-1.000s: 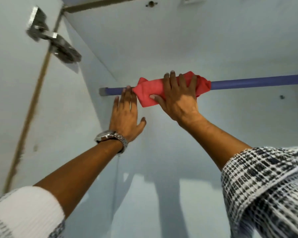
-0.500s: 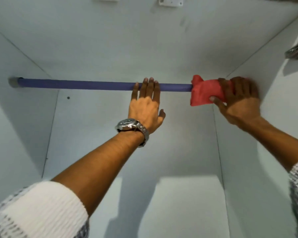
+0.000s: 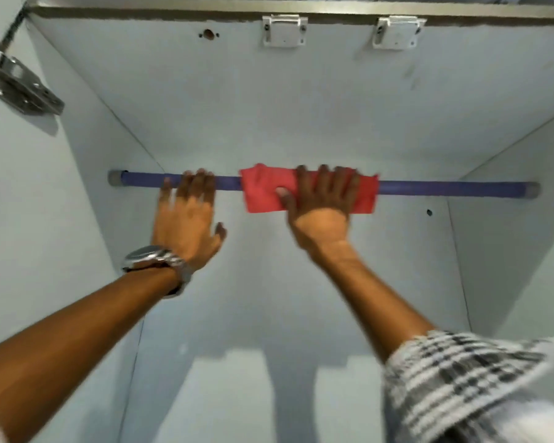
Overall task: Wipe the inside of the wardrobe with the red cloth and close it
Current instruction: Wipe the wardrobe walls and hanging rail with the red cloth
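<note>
I look up into the white wardrobe (image 3: 301, 116), whose purple hanging rod (image 3: 454, 189) runs from wall to wall. The red cloth (image 3: 263, 190) is wrapped over the middle of the rod. My right hand (image 3: 320, 209) is clamped over the cloth and the rod, fingers curled across the top. My left hand (image 3: 186, 215), with a metal watch on its wrist, rests on the bare rod left of the cloth, fingers hooked over it. A short gap of rod separates the two hands.
A metal door hinge (image 3: 16, 84) sticks out at the upper left on the left side wall. Two white plastic fittings (image 3: 283, 30) sit on the top panel near the front edge. The back panel and right wall (image 3: 509, 251) are bare white.
My right hand has slid the cloth from the right end of the rod back to its middle. My left hand has shifted left along the rod. The view has swung to centre.
</note>
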A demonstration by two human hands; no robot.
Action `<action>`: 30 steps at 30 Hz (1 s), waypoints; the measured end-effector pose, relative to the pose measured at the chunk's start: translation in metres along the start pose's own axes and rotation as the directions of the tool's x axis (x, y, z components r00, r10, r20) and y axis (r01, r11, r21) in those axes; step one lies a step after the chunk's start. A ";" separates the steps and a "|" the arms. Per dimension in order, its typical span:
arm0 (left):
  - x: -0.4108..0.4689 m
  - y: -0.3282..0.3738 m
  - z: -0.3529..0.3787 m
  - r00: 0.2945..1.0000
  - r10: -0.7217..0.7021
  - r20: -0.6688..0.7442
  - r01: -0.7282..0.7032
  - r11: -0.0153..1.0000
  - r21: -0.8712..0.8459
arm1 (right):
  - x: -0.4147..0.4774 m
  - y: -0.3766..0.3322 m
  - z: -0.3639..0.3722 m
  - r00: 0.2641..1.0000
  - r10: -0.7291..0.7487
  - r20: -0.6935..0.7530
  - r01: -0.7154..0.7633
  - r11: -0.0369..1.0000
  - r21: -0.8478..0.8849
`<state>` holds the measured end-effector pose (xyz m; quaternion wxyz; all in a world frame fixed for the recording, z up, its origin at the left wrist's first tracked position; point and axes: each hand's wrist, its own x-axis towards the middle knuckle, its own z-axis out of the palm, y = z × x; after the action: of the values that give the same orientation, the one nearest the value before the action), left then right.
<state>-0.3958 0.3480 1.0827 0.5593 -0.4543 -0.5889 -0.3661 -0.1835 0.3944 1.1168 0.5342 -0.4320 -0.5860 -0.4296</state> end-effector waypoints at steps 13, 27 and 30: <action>-0.023 -0.096 0.022 0.985 -0.159 0.066 0.160 0.987 -0.008 | 0.017 -0.179 0.014 0.935 -0.330 0.128 0.337 0.940 -0.041; 0.015 0.098 0.001 0.945 0.246 -0.215 -0.305 0.900 -0.313 | 0.005 0.116 -0.005 0.942 -0.275 -0.193 0.236 0.951 -0.201; 0.027 0.165 -0.015 0.927 0.299 -0.224 -0.365 0.857 -0.365 | -0.001 0.186 -0.019 0.960 -0.198 -0.197 0.145 0.956 -0.254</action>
<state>-0.2344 0.3902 1.0988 0.5546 -0.6229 -0.3674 -0.4115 0.0012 0.4241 1.1253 0.5009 -0.3897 -0.5030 -0.5867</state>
